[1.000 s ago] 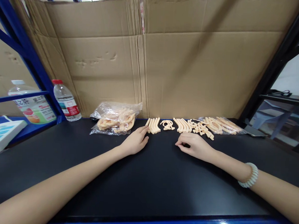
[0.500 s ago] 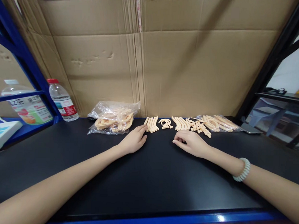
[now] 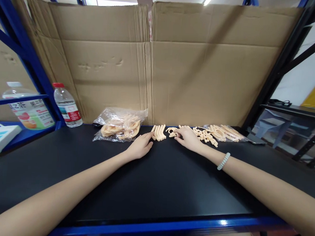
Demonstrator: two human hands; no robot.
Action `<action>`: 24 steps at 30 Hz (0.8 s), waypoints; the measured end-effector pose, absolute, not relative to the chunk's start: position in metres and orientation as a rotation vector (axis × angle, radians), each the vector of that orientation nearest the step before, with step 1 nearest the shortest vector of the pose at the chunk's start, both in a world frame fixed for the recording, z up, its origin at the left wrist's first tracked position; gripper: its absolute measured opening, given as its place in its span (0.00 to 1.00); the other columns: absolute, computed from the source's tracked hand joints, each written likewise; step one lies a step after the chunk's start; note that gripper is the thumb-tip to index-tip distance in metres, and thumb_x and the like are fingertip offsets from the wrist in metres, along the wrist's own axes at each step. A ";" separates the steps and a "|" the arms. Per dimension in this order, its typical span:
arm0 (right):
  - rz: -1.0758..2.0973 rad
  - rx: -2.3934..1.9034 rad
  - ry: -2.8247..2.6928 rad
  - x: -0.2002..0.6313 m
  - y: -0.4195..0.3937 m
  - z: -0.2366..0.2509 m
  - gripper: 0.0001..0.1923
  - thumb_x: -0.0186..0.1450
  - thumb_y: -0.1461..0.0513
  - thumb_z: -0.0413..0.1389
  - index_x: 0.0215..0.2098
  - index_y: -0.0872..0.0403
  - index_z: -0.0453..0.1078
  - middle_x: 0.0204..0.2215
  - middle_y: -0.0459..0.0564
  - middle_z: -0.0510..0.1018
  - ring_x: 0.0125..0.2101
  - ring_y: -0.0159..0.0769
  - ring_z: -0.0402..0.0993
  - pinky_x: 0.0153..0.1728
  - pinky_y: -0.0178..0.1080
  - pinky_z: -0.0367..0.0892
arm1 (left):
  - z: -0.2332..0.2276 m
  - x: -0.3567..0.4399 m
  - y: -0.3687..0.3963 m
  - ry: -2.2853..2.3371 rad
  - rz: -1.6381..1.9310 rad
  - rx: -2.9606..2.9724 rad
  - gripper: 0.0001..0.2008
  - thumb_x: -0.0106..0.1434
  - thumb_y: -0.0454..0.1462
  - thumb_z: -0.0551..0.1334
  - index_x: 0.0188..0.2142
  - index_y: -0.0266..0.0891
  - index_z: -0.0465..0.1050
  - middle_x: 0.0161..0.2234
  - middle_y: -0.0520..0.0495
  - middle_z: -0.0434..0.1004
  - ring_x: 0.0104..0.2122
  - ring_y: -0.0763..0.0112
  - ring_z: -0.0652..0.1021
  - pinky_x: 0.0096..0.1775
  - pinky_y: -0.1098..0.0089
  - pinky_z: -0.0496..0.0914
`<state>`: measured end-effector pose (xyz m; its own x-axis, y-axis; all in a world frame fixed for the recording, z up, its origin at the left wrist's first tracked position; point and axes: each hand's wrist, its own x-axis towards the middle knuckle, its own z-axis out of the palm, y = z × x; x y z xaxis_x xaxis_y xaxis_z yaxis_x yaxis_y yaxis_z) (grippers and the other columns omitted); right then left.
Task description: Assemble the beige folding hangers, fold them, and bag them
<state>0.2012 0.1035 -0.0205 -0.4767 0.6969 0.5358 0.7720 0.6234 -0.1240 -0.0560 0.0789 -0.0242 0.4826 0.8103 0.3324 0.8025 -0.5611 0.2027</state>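
Observation:
My left hand (image 3: 139,146) lies flat on the black table top (image 3: 155,183), fingertips just short of a row of cream curved plastic strips (image 3: 159,132). My right hand (image 3: 189,138) reaches to the small pile of cream hook-shaped pieces (image 3: 171,131) and its fingertips touch them; it covers a second row of strips. Whether a piece is pinched between the fingers is not visible. A pale bead bracelet (image 3: 223,161) circles my right wrist.
A clear bag of cream parts (image 3: 119,125) lies to the left, another bag with loose cream parts (image 3: 221,133) to the right. A water bottle (image 3: 67,105) stands by the blue rack post (image 3: 32,58). Cardboard (image 3: 159,63) walls the back. A phone (image 3: 255,139) lies far right.
My right hand has moved forward and left from the bare table to the hook-shaped pieces. The left hand has stayed put. The camera view has tilted up slightly.

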 end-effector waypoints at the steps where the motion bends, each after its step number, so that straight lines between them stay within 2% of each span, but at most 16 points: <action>1: -0.189 -1.156 -2.301 0.199 0.107 -0.021 0.10 0.62 0.65 0.57 0.42 0.55 0.73 0.29 0.51 0.75 0.35 0.43 0.67 0.41 0.46 0.62 | -0.025 -0.057 0.079 1.465 0.621 2.684 0.24 0.64 0.36 0.49 0.59 0.33 0.59 0.59 0.36 0.65 0.58 0.56 0.67 0.57 0.55 0.62; 5: -0.185 -1.160 -2.301 0.193 0.117 -0.024 0.11 0.64 0.62 0.56 0.44 0.53 0.74 0.33 0.54 0.75 0.38 0.44 0.66 0.40 0.45 0.62 | -0.028 -0.058 0.082 1.476 0.651 2.670 0.22 0.64 0.34 0.49 0.58 0.35 0.59 0.58 0.38 0.66 0.58 0.57 0.67 0.57 0.54 0.61; 9: -0.106 -1.139 -2.280 0.190 0.124 -0.024 0.07 0.64 0.62 0.56 0.35 0.52 0.77 0.30 0.53 0.75 0.36 0.43 0.66 0.39 0.43 0.62 | -0.031 -0.059 0.084 1.464 0.720 2.660 0.20 0.63 0.33 0.51 0.55 0.37 0.62 0.56 0.39 0.69 0.55 0.58 0.70 0.56 0.55 0.63; 12: -0.014 -1.126 -2.221 0.191 0.127 -0.021 0.07 0.63 0.64 0.57 0.32 0.52 0.77 0.29 0.51 0.76 0.34 0.41 0.67 0.38 0.42 0.62 | -0.031 -0.061 0.085 1.430 0.783 2.657 0.18 0.62 0.31 0.52 0.52 0.37 0.65 0.50 0.39 0.73 0.51 0.59 0.72 0.54 0.55 0.65; 15: 0.096 -1.108 -2.104 0.194 0.127 -0.017 0.07 0.63 0.64 0.56 0.34 0.53 0.77 0.29 0.52 0.76 0.33 0.40 0.69 0.38 0.42 0.63 | -0.031 -0.062 0.087 1.379 0.856 2.657 0.14 0.61 0.29 0.52 0.46 0.36 0.68 0.45 0.40 0.72 0.48 0.60 0.73 0.52 0.58 0.67; 19: 0.277 -1.055 -1.924 0.201 0.117 -0.008 0.10 0.65 0.58 0.53 0.37 0.54 0.75 0.31 0.52 0.77 0.33 0.38 0.72 0.36 0.41 0.65 | -0.032 -0.063 0.088 1.333 0.936 2.649 0.09 0.62 0.31 0.54 0.37 0.37 0.72 0.41 0.42 0.70 0.43 0.62 0.74 0.50 0.59 0.69; 22: 0.419 -1.003 -1.844 0.206 0.097 -0.004 0.15 0.67 0.54 0.48 0.40 0.54 0.71 0.28 0.49 0.77 0.29 0.35 0.73 0.32 0.39 0.68 | -0.031 -0.062 0.088 1.308 0.978 2.639 0.07 0.62 0.32 0.56 0.34 0.38 0.73 0.38 0.45 0.69 0.40 0.63 0.74 0.48 0.60 0.70; 24: 0.582 -0.967 -1.762 0.207 0.080 -0.006 0.15 0.67 0.52 0.48 0.40 0.54 0.69 0.26 0.48 0.76 0.25 0.33 0.73 0.29 0.38 0.67 | -0.029 -0.061 0.085 1.293 1.011 2.632 0.06 0.62 0.32 0.56 0.33 0.39 0.73 0.37 0.46 0.68 0.39 0.63 0.74 0.47 0.60 0.70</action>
<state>0.2071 0.0796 -0.0057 -0.1786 0.8242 0.5375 0.3417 0.5642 -0.7516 -0.0613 0.0849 -0.0287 0.4404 0.7202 0.5360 0.6940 -0.6519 0.3057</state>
